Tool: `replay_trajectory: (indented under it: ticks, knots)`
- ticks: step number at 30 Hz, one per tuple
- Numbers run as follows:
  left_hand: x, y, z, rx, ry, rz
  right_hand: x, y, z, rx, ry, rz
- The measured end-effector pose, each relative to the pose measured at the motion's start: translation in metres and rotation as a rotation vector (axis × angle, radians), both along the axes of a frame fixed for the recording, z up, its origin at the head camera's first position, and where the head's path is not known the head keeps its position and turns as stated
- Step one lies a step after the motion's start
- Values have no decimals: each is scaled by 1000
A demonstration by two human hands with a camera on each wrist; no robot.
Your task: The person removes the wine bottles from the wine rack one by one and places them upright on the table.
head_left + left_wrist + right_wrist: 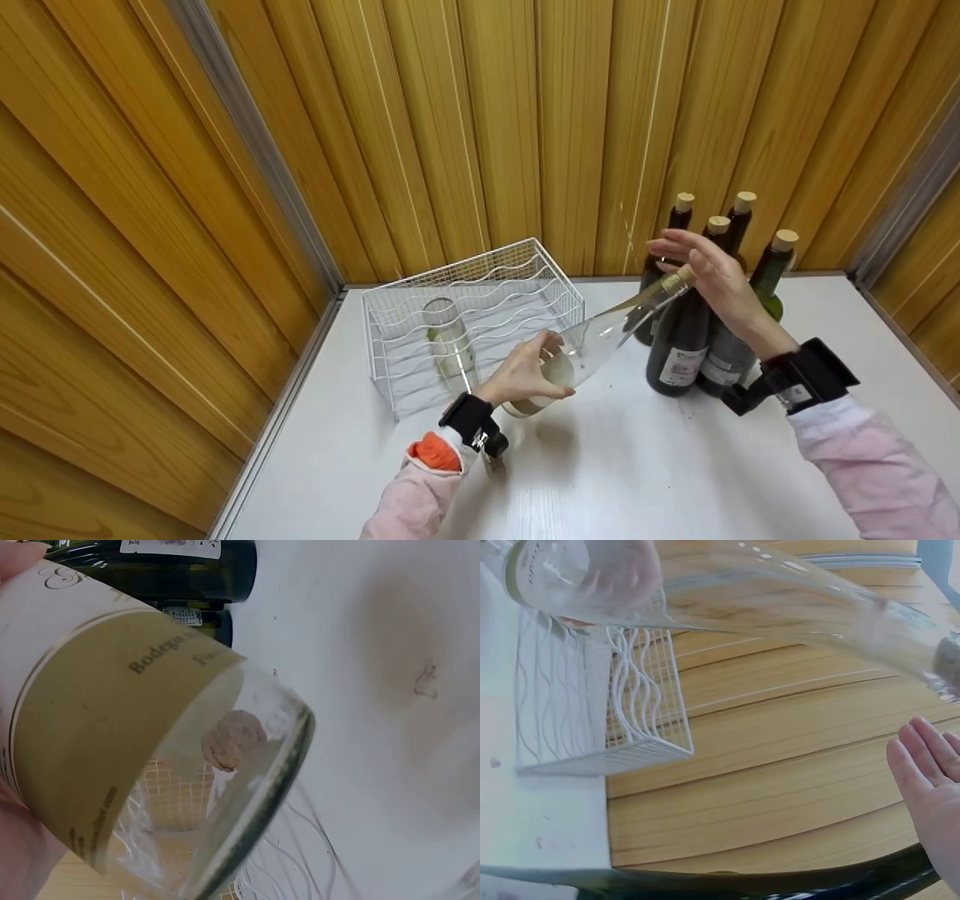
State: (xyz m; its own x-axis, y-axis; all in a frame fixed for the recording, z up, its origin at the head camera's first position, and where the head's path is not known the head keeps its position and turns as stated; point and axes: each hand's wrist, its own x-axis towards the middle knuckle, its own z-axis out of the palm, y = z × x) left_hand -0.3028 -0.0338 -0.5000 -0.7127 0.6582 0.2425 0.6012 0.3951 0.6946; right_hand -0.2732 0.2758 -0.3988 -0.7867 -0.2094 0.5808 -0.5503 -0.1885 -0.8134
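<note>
My left hand (525, 371) grips a clear glass wine bottle (600, 345) low on its body. The bottle tilts over the table, its corked neck pointing up and to the right. A cream and gold label (97, 712) wraps its lower part in the left wrist view, and the thick glass base faces that camera. My right hand (716, 281) is raised by the neck with its fingers straight. In the right wrist view the cork (949, 660) sits just beyond those fingertips (919, 735), with a gap showing between.
A white wire bottle rack (476, 271) with wavy bars stands left of centre, with another clear bottle (454, 349) lying in it. Several dark corked wine bottles (679, 345) stand upright close together at right. Wood-patterned panels (495, 135) enclose the white table (615, 465).
</note>
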Motion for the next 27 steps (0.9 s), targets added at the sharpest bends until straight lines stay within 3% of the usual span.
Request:
replay_trajectory:
  ticks: [7, 18, 27]
  knots:
    - [3, 5, -3, 36, -43, 15, 0, -14, -23, -83, -72, 81]
    - [7, 12, -9, 76, -59, 52, -4, -36, -41, -148, -125, 139]
    - [12, 17, -13, 83, -66, 46, -4, -58, -51, -195, -130, 158]
